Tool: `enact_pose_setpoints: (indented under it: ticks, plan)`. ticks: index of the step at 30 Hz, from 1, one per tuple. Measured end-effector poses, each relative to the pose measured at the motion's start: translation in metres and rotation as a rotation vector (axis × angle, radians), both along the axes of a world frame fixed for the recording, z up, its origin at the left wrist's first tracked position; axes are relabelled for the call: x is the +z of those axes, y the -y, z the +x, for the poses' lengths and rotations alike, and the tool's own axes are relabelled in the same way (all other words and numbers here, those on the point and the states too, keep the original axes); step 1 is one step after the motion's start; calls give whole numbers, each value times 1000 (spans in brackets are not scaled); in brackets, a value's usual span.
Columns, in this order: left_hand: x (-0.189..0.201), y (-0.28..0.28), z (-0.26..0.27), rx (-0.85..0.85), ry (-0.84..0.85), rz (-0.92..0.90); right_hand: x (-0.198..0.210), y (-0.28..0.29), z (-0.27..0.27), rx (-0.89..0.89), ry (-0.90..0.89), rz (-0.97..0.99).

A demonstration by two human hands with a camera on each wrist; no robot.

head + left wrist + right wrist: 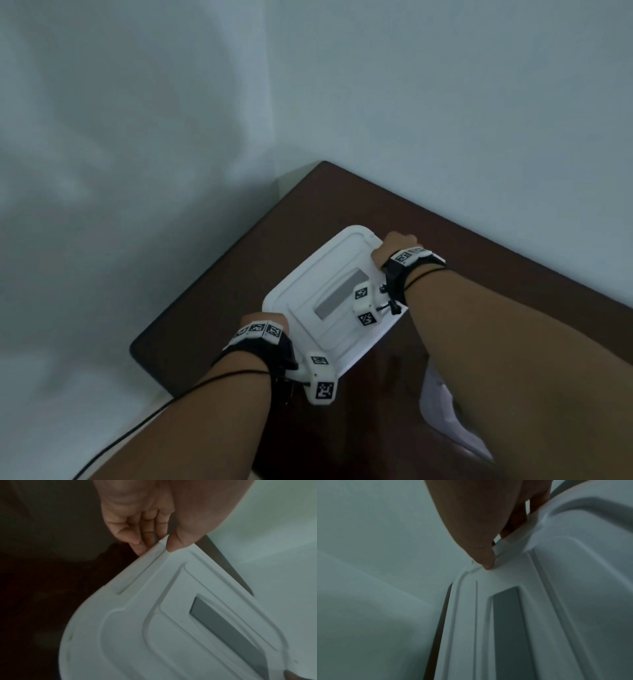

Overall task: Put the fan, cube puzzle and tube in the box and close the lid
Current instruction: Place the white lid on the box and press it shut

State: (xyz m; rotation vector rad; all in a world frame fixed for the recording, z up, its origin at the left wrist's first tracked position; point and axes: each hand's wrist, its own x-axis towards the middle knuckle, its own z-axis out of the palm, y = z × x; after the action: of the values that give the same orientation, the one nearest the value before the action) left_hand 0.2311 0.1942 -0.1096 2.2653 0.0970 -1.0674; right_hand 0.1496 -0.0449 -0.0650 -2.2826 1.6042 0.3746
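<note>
Lid (pixel 329 294) comes first here: you have the white lid between both hands, one at each of its short ends, and that is why it stays level. Your left hand (pixel 263 320) takes the near-left end. In the left wrist view its thumb (pixel 178 543) lies on top of the rim and the fingers (pixel 137 539) curl down past the edge, pinching the lid. Your right hand (pixel 394 246) takes the far-right end the same way, thumb tip (pixel 488 565) pressing the raised rim and fingers hooked under it.

Holding opposite ends probably lets you feel both sides seat together. The box under the lid is hidden, so whether the lid has snapped home cannot be told. The fan, cube puzzle and tube show nowhere around the lid; they are likely beneath it, inside the box, though no view confirms that.

The lid sits on the brown table (pixel 479 246), near its far corner by the wall (pixel 445 102). Something pale (pixel 442 414) lies on the near side of the lid, too blurred to identify.
</note>
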Motion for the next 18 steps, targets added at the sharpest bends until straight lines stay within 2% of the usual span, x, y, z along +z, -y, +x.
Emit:
enact_pose_setpoints:
  ticks: [2, 4, 5, 6, 7, 10, 11, 12, 15, 18]
  plan:
    - [15, 19, 4, -53, 69, -17, 22, 14, -11, -46, 71, -57]
    - [54, 44, -4, -103, 136, -46, 49, 33, -35, -104, 170, -161]
    - [72, 55, -10, -201, 153, -63, 63, 43, -50, -146, 216, -179]
    - [92, 68, -19, -263, 133, -118, 77, 53, -71, -193, 249, -196]
    - [107, 83, -32, -387, 161, -93, 92, 61, -97, -248, 289, -203]
    - [140, 125, -71, -537, 271, -110, 118, 78, -186, -406, 312, -223]
    - [145, 135, -85, -476, 251, -139, 121, 77, -211, -447, 311, -213]
    - [150, 150, -107, -485, 230, -182, 124, 75, -248, -491, 305, -214]
    - [153, 170, -151, -640, 213, -231, 120, 56, -321, -593, 291, -127]
    - [145, 178, -187, -772, 272, -218, 107, 33, -371, -683, 282, -54]
